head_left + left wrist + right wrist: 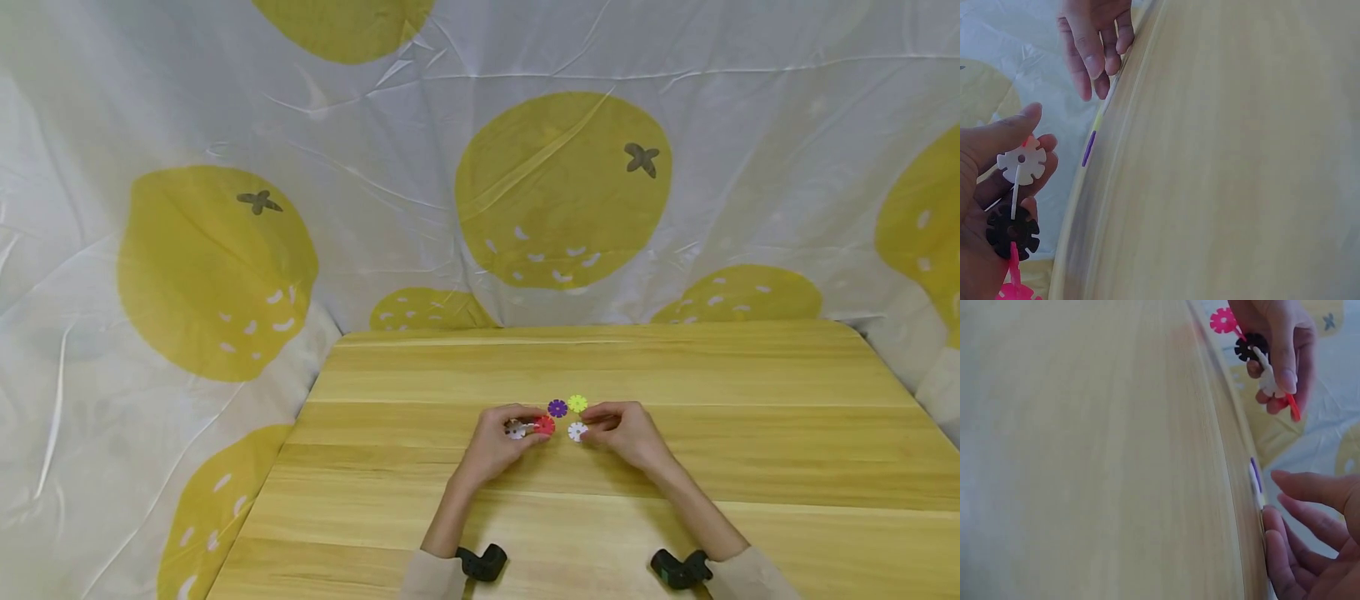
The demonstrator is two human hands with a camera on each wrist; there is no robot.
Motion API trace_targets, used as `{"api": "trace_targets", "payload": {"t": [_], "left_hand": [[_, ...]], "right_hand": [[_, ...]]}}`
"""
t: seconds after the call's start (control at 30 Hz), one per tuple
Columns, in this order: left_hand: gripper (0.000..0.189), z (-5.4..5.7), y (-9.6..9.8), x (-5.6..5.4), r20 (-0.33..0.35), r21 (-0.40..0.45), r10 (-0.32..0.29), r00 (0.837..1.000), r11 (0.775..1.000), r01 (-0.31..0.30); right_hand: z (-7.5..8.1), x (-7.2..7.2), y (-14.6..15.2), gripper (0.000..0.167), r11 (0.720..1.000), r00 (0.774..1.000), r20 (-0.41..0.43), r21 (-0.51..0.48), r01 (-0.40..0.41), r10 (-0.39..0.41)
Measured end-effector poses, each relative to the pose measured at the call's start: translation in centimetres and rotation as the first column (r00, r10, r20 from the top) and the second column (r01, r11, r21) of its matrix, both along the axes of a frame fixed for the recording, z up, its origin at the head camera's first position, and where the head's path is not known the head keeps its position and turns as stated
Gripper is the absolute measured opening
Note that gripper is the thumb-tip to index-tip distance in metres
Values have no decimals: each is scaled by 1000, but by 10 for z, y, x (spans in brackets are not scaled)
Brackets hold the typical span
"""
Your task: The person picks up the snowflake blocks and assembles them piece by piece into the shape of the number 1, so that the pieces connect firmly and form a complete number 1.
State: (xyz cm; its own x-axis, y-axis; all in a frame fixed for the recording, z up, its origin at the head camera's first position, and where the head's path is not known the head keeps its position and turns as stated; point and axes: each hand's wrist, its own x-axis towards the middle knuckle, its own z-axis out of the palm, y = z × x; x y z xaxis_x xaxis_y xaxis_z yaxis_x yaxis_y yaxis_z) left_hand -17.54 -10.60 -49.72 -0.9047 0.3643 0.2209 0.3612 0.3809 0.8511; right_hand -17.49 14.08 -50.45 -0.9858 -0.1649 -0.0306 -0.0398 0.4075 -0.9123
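My left hand (pixel 491 442) holds a linked chain of notched plastic snowflake discs between thumb and fingers. In the left wrist view the chain has a pink disc (pixel 1017 291), a black disc (pixel 1001 232) and a white disc (pixel 1035 161). Its red disc (pixel 544 426) shows at the fingertips in the head view. Loose on the table lie a purple disc (pixel 557 408), a yellow disc (pixel 577 403) and another white disc (pixel 576 432). Right beside the yellow and loose white discs is my right hand (pixel 633 435), thumb and forefinger apart, with nothing visibly gripped.
The wooden table (pixel 750 467) stretches out on both sides of the hands. Behind it hangs a pale cloth (pixel 390 192) printed with yellow lemons. Black devices (pixel 483 563) are strapped at both wrists, low over the front of the table.
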Motion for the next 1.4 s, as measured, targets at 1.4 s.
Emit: {"api": "trace_targets", "payload": {"t": [1.4], "left_hand": [[29, 6, -4, 2, 77, -51, -19, 997, 998, 22]], "right_hand": [[6, 6, 6, 28, 958, 986, 100, -269, -103, 134]]}}
